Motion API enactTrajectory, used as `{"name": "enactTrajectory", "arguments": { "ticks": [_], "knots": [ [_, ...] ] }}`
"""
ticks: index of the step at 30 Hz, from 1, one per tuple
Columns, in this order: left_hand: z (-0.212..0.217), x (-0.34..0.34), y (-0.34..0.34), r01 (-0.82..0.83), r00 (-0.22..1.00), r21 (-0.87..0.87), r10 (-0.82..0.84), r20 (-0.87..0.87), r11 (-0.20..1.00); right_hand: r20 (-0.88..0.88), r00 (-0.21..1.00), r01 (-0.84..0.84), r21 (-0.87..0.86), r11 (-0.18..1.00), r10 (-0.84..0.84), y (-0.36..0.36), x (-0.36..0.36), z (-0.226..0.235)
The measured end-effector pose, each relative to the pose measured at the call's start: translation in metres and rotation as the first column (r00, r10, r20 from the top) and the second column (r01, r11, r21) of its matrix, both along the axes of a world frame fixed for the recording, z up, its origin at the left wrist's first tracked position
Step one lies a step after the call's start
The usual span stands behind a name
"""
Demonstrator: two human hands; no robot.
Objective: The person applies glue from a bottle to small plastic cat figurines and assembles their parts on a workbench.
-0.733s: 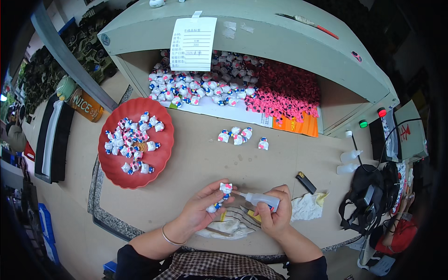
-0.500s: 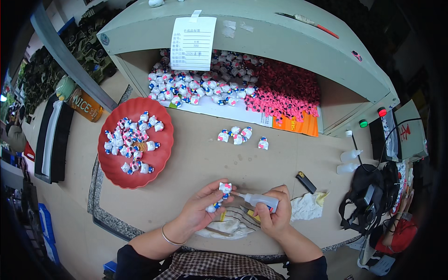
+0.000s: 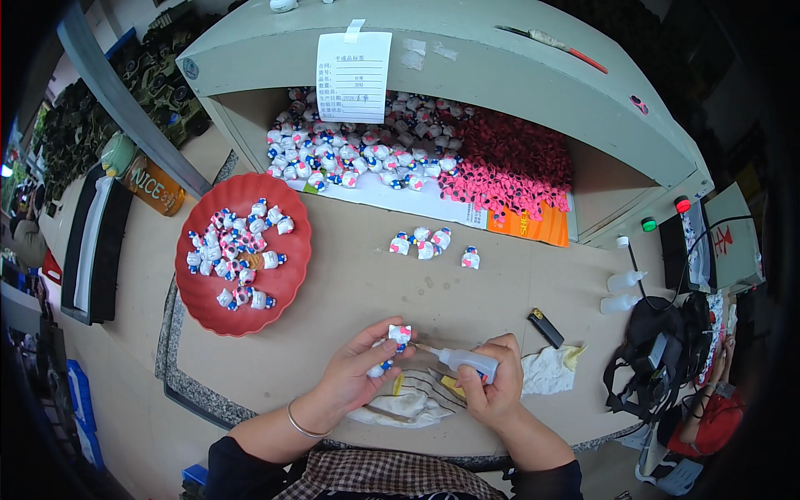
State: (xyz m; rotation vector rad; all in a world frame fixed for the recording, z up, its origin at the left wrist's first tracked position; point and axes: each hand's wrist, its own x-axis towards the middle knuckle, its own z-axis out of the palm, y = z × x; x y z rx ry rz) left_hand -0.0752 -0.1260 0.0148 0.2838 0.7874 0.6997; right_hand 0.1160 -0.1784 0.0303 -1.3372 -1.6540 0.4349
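Observation:
My left hand (image 3: 348,367) pinches a small white cat figurine (image 3: 400,335) with a pink bow between thumb and fingers. A second white-and-blue figurine (image 3: 379,368) is tucked lower in the same hand. In my right hand (image 3: 493,392) is a translucent squeeze bottle (image 3: 465,361), tilted so its thin nozzle points left, with the tip close to the held figurine; whether it touches, I cannot tell. Below the hands lies a crumpled white cloth (image 3: 408,408). Farther off on the table stand several loose figurines (image 3: 425,248).
A red scalloped dish (image 3: 287,292) with several figurines stands at left. Behind, an open grey cabinet (image 3: 467,62) holds piles of white figurines (image 3: 333,154) and pink pieces (image 3: 508,183). At right lie a black lighter-like object (image 3: 546,327), a rag (image 3: 550,369), bottles (image 3: 621,292) and a black bag (image 3: 654,354).
My left hand and the figurine have shifted slightly left. The nozzle stays close to the figurine. The whole view has moved a little; the things on the table keep their places.

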Motion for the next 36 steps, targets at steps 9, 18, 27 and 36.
{"name": "enactTrajectory", "arguments": {
  "ticks": [9,18,27,36],
  "knots": [
    [-0.003,0.0,-0.003,-0.01,1.0,0.029,0.01,0.02,1.0,-0.102,0.993,-0.066,-0.051,0.996,0.061,-0.006,0.005,-0.011],
    [-0.001,-0.001,-0.005,0.051,0.999,0.058,-0.05,-0.013,0.997,-0.199,0.978,0.053,-0.069,0.996,-0.066,-0.005,-0.006,-0.011],
    [0.003,-0.001,-0.005,0.036,0.999,0.065,-0.033,-0.043,0.997,-0.156,0.987,0.033,-0.055,0.998,-0.041,-0.002,-0.011,-0.009],
    [-0.004,0.001,-0.007,0.034,0.988,0.188,-0.004,-0.157,0.982,-0.005,1.0,-0.017,0.022,1.0,0.018,0.0,-0.004,-0.002]
  ]
}}
